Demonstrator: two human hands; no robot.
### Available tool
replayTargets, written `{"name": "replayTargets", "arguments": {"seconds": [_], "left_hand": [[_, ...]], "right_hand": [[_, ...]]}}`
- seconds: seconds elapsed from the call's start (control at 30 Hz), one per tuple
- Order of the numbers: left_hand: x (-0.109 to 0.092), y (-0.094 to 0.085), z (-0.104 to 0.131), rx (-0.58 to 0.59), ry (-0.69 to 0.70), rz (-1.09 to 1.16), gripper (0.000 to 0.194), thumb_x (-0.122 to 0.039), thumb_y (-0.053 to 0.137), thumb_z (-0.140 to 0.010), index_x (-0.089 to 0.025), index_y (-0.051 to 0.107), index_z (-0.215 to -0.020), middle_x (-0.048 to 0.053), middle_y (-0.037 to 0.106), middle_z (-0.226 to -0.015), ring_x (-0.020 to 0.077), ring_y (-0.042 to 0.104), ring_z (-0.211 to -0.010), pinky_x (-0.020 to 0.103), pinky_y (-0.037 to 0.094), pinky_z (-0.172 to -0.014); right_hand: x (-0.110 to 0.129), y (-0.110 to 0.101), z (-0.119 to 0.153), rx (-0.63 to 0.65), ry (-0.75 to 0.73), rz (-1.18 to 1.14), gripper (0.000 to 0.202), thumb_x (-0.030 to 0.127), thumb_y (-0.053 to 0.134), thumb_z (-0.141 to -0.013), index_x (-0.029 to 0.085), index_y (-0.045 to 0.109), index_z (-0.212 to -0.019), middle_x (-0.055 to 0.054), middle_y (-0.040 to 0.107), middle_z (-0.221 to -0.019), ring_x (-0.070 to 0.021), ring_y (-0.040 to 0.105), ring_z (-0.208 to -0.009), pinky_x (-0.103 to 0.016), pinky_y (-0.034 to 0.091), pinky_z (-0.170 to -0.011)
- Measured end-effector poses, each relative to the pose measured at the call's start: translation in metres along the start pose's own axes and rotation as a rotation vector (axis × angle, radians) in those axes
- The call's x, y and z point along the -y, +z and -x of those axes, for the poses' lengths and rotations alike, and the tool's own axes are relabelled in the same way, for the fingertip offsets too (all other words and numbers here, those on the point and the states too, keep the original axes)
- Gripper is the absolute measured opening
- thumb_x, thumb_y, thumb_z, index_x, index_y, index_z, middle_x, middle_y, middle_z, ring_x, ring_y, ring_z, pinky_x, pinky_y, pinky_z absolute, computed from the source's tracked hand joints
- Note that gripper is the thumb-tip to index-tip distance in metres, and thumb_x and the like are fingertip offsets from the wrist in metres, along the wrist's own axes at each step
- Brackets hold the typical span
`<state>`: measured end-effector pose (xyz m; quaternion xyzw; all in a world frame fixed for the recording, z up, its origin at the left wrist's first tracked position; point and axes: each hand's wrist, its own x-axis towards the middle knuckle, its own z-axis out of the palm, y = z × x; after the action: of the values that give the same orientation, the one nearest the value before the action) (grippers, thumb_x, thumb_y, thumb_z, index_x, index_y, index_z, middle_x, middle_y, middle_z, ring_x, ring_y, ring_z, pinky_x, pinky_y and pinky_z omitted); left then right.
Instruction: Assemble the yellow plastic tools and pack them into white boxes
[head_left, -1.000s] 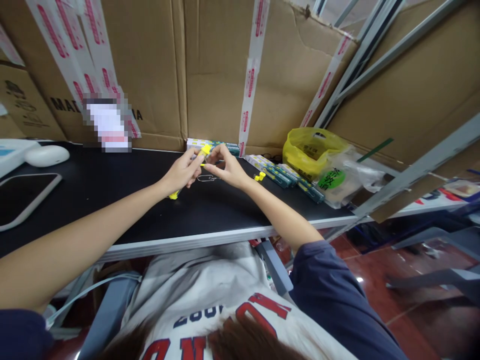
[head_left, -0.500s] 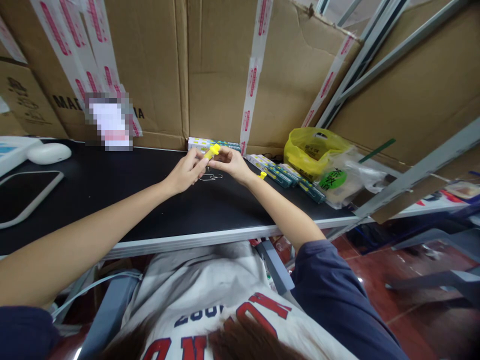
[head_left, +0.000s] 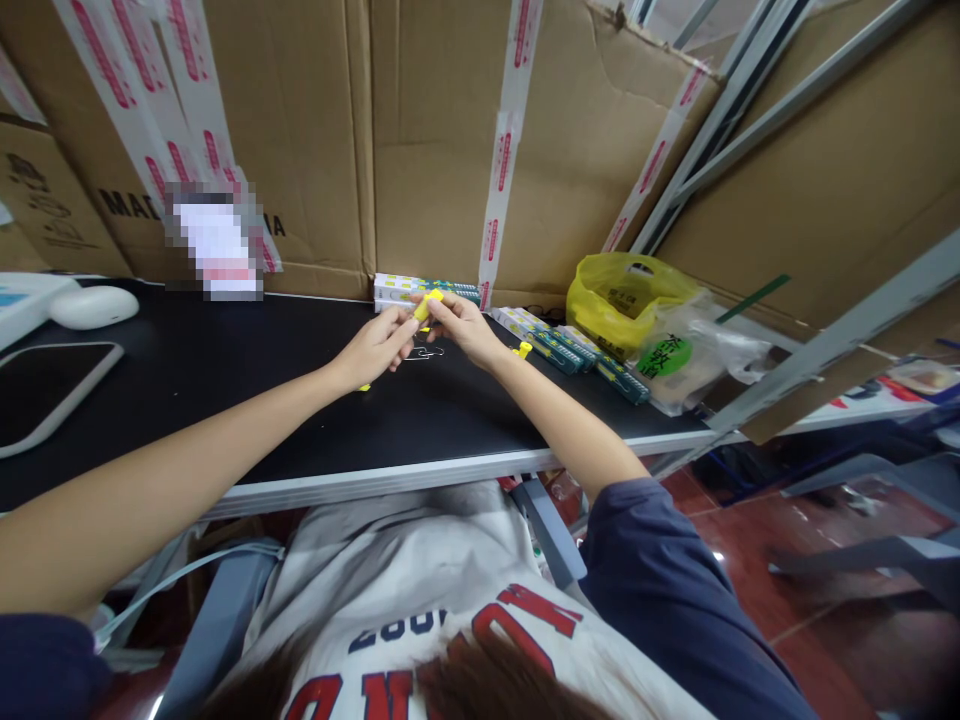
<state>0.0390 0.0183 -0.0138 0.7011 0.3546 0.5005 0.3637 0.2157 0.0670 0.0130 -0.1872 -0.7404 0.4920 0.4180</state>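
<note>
My left hand (head_left: 373, 349) and my right hand (head_left: 466, 327) meet above the black table (head_left: 225, 370), both pinching a small yellow plastic piece (head_left: 424, 304) between their fingertips. A thin part of it runs down through my left hand, and a yellow tip (head_left: 364, 387) shows below the palm. A metal wire clip (head_left: 424, 352) lies on the table just under my fingers. Another small yellow piece (head_left: 522, 349) lies beside my right wrist.
Flat green and white boxes (head_left: 556, 349) lie in a row along the back, with more boxes (head_left: 390, 286) behind my hands. A yellow bag (head_left: 621, 294) and a clear packet (head_left: 682, 360) sit at the right. A tablet (head_left: 45, 392) and white mouse (head_left: 91, 306) are at the left. Cardboard boxes (head_left: 442, 130) wall the back.
Both hands shifted slightly toward the back boxes while keeping hold of the yellow piece, which now sits lower between the fingertips.
</note>
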Motion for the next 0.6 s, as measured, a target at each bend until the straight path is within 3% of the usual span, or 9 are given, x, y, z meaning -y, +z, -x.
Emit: {"name": "replayTargets", "arguments": {"seconds": [0.13,0.27,0.37,0.6], "left_hand": [[0.000,0.002,-0.003,0.030,-0.096,0.189,0.037,-0.054,0.057,-0.089,-0.017,0.051,-0.089,-0.002,0.060,-0.063,0.0095,0.056,-0.050,0.022,0.049,-0.050],[-0.006,0.001,-0.001,0.195,-0.254,0.250,0.042,-0.053,0.062,-0.087,-0.014,0.060,-0.103,0.001,0.066,-0.069,0.0116,0.062,-0.051,0.024,0.051,-0.051],[-0.010,0.002,0.002,0.273,-0.316,0.283,0.045,-0.048,0.068,-0.085,-0.015,0.061,-0.113,0.002,0.068,-0.074,0.0128,0.066,-0.055,0.027,0.055,-0.056],[-0.015,0.007,0.005,0.175,-0.323,0.232,0.039,-0.043,0.073,-0.082,-0.017,0.057,-0.105,0.002,0.071,-0.080,0.0146,0.071,-0.057,0.025,0.058,-0.055]], "right_hand": [[0.005,-0.009,-0.003,-0.125,0.072,-0.059,0.042,0.055,0.064,-0.088,0.019,0.069,-0.109,-0.002,0.068,-0.087,-0.0113,0.064,-0.079,-0.021,0.057,-0.071],[0.016,-0.026,-0.004,-0.283,0.063,-0.087,0.039,0.054,0.060,-0.091,0.022,0.067,-0.111,-0.002,0.070,-0.088,-0.0117,0.066,-0.082,-0.023,0.057,-0.075],[0.021,-0.035,-0.004,-0.323,0.072,-0.081,0.040,0.055,0.058,-0.092,0.022,0.065,-0.113,-0.002,0.071,-0.091,-0.0122,0.067,-0.085,-0.023,0.057,-0.076],[0.016,-0.021,-0.002,-0.272,0.097,-0.129,0.044,0.062,0.050,-0.094,0.023,0.056,-0.116,-0.002,0.074,-0.093,-0.0150,0.070,-0.087,-0.029,0.058,-0.078]]}}
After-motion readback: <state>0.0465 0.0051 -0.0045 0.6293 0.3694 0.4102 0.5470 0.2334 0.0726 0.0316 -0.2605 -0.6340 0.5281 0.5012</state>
